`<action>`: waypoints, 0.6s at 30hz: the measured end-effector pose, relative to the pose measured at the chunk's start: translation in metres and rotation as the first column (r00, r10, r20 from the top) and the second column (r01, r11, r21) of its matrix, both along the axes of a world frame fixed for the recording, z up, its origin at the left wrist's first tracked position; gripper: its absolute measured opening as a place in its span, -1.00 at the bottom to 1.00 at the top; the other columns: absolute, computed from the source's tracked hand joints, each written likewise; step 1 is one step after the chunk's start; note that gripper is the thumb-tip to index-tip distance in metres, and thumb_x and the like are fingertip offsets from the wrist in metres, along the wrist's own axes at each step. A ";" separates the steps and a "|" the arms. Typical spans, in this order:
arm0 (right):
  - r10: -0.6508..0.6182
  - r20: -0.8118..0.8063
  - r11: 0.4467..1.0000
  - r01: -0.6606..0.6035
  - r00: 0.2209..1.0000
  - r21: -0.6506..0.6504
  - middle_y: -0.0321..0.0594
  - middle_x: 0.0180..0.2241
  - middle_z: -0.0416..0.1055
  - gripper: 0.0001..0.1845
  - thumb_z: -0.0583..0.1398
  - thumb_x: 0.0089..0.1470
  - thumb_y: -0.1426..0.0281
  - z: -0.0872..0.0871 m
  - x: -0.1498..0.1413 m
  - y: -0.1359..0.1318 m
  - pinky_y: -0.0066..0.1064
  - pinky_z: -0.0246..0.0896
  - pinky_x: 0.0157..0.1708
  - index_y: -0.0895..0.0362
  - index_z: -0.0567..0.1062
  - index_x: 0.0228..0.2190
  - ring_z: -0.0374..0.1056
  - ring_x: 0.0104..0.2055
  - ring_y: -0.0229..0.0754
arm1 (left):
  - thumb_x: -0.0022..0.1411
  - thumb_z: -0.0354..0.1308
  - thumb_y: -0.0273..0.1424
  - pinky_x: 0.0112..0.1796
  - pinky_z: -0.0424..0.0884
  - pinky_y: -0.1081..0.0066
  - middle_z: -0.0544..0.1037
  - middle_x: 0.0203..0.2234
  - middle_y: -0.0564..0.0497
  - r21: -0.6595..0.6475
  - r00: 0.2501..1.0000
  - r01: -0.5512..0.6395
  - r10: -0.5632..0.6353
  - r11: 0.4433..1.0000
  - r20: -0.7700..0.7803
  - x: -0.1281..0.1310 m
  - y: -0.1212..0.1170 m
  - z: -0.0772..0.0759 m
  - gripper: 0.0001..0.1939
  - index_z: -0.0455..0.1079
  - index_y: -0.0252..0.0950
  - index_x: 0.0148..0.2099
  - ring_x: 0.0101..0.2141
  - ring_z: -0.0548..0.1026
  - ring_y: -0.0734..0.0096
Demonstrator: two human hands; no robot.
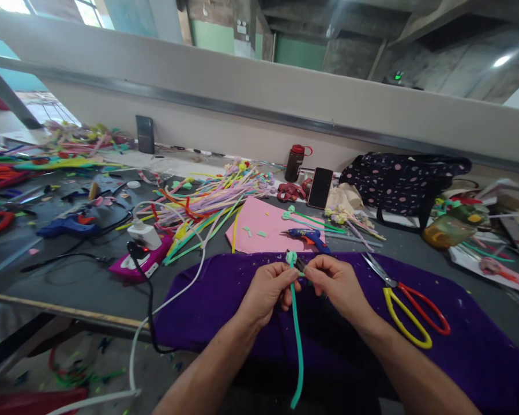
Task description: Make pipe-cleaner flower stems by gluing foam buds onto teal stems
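Observation:
My left hand (266, 291) is closed, thumb and fingers pinching a green pipe cleaner (298, 351) just below its curled, lighter green head (291, 257). The long stem hangs down past the table edge. My right hand (335, 282) is closed close beside it, fingertips pinched near the head. A small dark piece (300, 264) shows at those fingertips; its kind is unclear. Both hands are above a purple cloth (216, 288). Scissors (398, 288) with one yellow and one red handle lie to the right of my right hand, blades slightly apart.
Ahead, a blue glue gun (309, 237) rests on a pink sheet (259, 216). Bundled pipe cleaners (207, 199), a phone (320, 187), a bottle (294, 164) and a dark patterned bag (404, 184) stand behind. A magenta power strip (145, 262) with trailing cables is at left.

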State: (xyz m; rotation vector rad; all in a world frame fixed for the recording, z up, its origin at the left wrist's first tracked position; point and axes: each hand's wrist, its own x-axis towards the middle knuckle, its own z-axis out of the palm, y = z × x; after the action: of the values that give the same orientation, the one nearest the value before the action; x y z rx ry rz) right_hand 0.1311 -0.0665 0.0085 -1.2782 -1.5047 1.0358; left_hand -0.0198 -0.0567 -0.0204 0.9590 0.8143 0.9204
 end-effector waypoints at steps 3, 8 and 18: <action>0.005 -0.064 0.997 -0.010 0.998 -0.072 -0.45 -0.76 0.16 -0.83 0.17 -0.07 0.38 0.000 0.003 0.003 -0.57 -0.11 -0.70 0.20 0.36 -0.61 0.01 -0.72 -0.44 | 0.06 0.14 -0.23 -0.78 0.11 0.64 0.31 -0.82 0.13 0.020 0.998 0.018 -0.017 1.000 -0.055 0.000 -0.001 0.001 -0.69 0.31 -0.38 -0.55 -0.83 0.18 0.68; -0.016 -0.118 0.997 0.007 0.993 -0.081 -0.46 -0.78 0.13 -0.81 0.18 -0.08 0.36 0.001 0.007 0.006 -0.56 -0.17 -0.70 0.20 0.37 -0.61 -0.02 -0.73 -0.45 | 0.01 0.16 -0.21 -0.77 0.15 0.63 0.36 -0.77 0.13 0.046 0.987 -0.003 0.010 0.999 -0.158 0.001 -0.002 0.002 -0.71 0.33 -0.37 -0.50 -0.81 0.22 0.66; -0.009 -0.096 0.998 0.003 0.995 -0.059 -0.45 -0.75 0.14 -0.80 0.17 -0.06 0.34 -0.001 0.007 0.006 -0.56 -0.17 -0.71 0.20 0.38 -0.60 -0.02 -0.73 -0.45 | 0.02 0.13 -0.21 -0.75 0.19 0.62 0.33 -0.78 0.16 0.112 0.952 -0.011 0.045 0.994 -0.303 0.003 -0.003 -0.001 -0.73 0.32 -0.34 -0.50 -0.79 0.23 0.65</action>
State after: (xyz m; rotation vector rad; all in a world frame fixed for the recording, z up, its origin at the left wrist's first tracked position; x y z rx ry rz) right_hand 0.1381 -0.0607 0.0078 -1.2545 -1.4056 1.1298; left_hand -0.0170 -0.0599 -0.0214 1.2077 1.0496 0.8582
